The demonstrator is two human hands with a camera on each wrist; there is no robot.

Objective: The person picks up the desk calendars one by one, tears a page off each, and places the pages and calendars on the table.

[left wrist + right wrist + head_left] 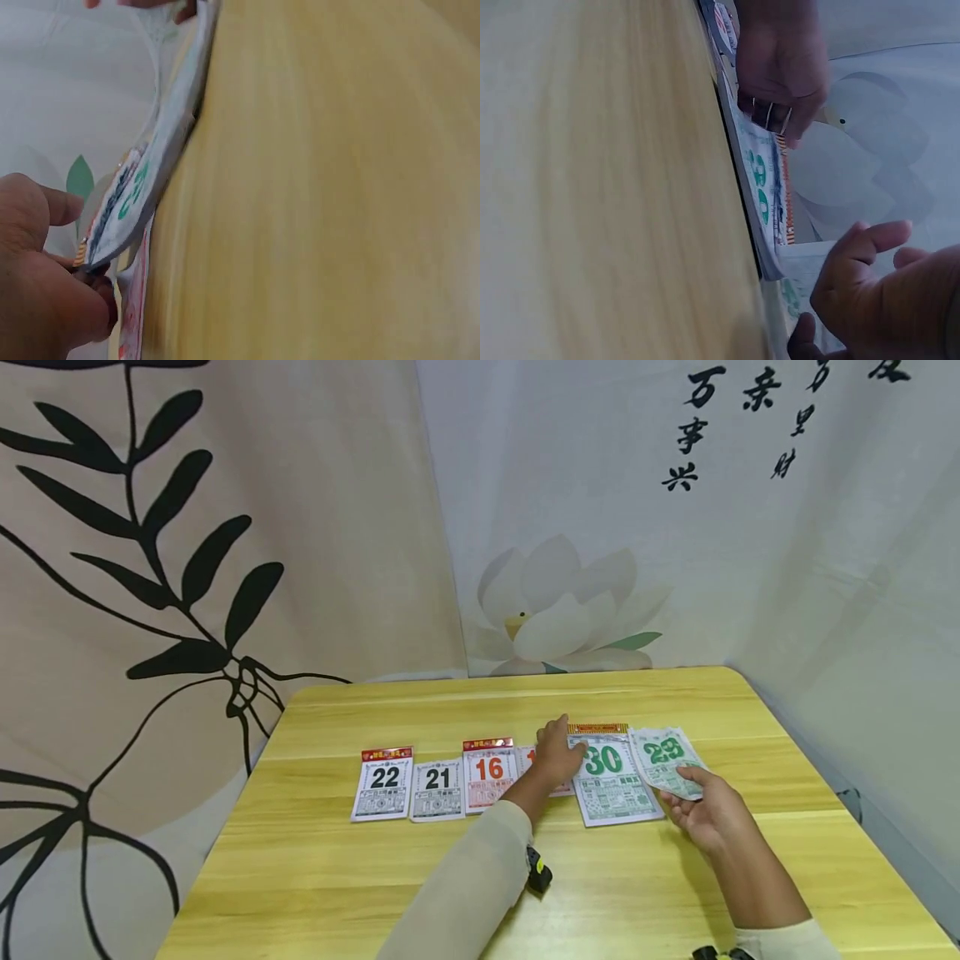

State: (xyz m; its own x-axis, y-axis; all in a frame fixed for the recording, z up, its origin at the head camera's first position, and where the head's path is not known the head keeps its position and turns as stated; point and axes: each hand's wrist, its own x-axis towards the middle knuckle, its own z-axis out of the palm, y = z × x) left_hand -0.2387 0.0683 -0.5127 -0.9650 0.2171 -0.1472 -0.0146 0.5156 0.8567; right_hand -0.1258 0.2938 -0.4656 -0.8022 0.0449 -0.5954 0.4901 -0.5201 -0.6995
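Note:
A thick tear-off calendar [618,797] with a green 30 and a red-and-gold top strip lies on the table. At its upper left corner my left hand [552,762] grips it, the thumb over the face. Beside it on the right, a loose calendar sheet [660,750] with a green number lies tilted. My right hand [708,810] pinches this sheet at its lower right, thumb on top and other fingers underneath. The left wrist view shows the calendar's corner [112,236] between the fingers of the left hand.
Left of my hands, smaller calendar pieces stand in a row on the wooden table [300,877]: a black 22 [382,781], a black 21 [437,789], a red 16 [489,772] and a red-numbered sheet [525,758] partly behind the left hand. Printed curtains [360,527] hang behind the table.

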